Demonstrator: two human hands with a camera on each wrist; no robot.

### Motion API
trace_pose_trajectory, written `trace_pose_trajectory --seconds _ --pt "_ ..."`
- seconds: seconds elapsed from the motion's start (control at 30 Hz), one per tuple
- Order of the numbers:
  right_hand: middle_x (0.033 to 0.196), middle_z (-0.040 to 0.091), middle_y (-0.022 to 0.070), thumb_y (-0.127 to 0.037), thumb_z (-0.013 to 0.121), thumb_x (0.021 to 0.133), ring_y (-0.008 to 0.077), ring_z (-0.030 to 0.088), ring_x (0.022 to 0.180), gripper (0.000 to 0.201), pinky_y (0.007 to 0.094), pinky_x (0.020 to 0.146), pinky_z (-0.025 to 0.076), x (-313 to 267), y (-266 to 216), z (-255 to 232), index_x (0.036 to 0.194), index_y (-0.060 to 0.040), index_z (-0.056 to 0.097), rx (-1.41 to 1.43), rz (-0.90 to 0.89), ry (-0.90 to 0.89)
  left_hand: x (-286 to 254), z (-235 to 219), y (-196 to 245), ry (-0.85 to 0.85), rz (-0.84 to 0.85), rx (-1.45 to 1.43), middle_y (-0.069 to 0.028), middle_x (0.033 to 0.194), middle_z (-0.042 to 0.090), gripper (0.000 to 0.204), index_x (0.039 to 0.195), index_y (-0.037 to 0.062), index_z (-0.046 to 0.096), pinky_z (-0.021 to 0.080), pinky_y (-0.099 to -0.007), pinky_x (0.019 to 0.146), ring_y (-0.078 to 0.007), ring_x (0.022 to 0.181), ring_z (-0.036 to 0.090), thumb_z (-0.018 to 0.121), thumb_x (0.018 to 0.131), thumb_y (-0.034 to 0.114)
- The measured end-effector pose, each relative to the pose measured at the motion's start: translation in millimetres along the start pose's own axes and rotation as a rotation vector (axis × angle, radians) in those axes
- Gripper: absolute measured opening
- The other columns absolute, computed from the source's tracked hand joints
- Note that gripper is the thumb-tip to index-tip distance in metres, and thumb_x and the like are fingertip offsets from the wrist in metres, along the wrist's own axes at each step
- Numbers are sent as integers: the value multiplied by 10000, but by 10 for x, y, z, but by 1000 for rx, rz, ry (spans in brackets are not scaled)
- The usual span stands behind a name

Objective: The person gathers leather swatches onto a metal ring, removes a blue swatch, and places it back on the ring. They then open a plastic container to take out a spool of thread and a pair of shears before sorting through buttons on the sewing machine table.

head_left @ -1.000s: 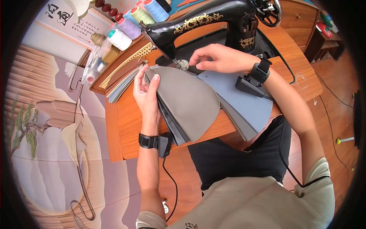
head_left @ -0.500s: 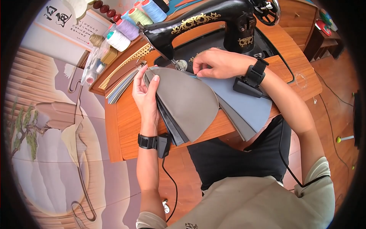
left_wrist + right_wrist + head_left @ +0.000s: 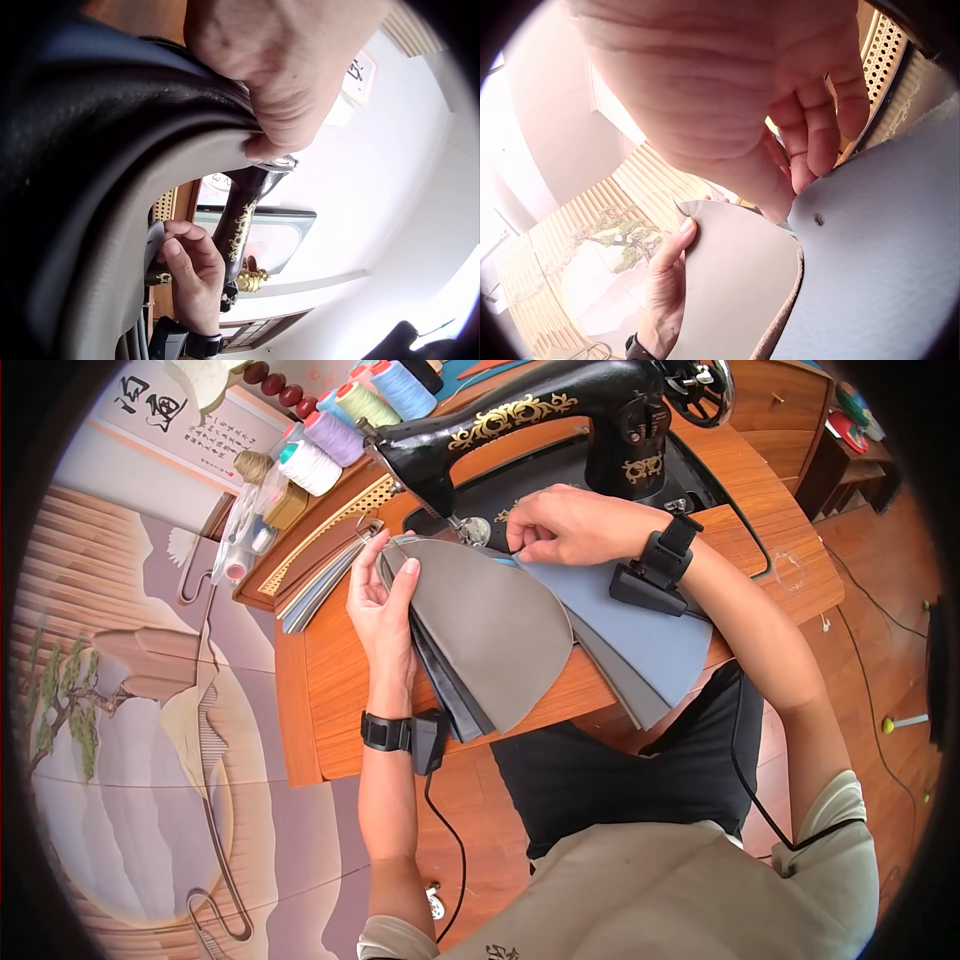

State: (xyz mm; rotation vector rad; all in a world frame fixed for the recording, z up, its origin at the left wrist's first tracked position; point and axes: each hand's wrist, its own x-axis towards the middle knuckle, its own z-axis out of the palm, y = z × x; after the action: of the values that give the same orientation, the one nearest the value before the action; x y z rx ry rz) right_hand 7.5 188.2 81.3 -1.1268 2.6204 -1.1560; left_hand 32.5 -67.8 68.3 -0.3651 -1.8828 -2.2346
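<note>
My left hand point(image 3: 385, 610) grips a fanned bunch of leather-like swatches near their narrow end, its thumb on the top grey swatch point(image 3: 490, 620). Black swatches point(image 3: 455, 685) show under that one. By the left fingertips is a thin metal ring point(image 3: 372, 523), with more swatches fanned out to its left. To the right lies a blue swatch point(image 3: 640, 615) over a darker grey one point(image 3: 632, 695). At the blue swatch's upper end, my right hand point(image 3: 580, 525) pinches its edge between thumb and fingers. A small hole point(image 3: 819, 220) pierces that end in the right wrist view.
A black sewing machine point(image 3: 520, 425) with gold decoration stands just behind the hands on a wooden table point(image 3: 330, 710). Thread spools point(image 3: 405, 388) line the back left, near a perforated yellow curved strip point(image 3: 330, 535). A folding screen point(image 3: 150, 710) stands at the left.
My right hand has come down slightly onto the blue swatch's upper end, and its thumb and fingers have closed together there. The left hand keeps its grip almost unmoved.
</note>
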Motion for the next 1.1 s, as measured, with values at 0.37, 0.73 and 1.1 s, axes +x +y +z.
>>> trace_pose_trajectory --seconds 0.37,0.73,1.1 --pt "942 631 120 -157 682 838 275 606 871 161 355 789 474 30 177 55 860 -3 639 -211 -179 263 -2 11 13 -44 27 93 -154 1227 606 476 1296 -7 483 458 -292 960 -157 1095 579 657 852 -21" --pt "901 655 -13 -257 616 947 41 573 835 195 212 783 450 61 -121 -88 946 -62 629 704 -142 329 -26 43 42 -217 88 279 -152 1326 549 510 1340 -4 459 418 -307 1013 -169 1151 553 631 860 -28" --pt "822 631 3 -289 637 929 89 577 754 259 259 689 482 56 28 142 953 -31 630 426 20 -185 -3 7 -29 -240 137 324 -161 1321 556 516 1331 -8 477 417 -303 1014 -172 1164 551 644 845 -47"
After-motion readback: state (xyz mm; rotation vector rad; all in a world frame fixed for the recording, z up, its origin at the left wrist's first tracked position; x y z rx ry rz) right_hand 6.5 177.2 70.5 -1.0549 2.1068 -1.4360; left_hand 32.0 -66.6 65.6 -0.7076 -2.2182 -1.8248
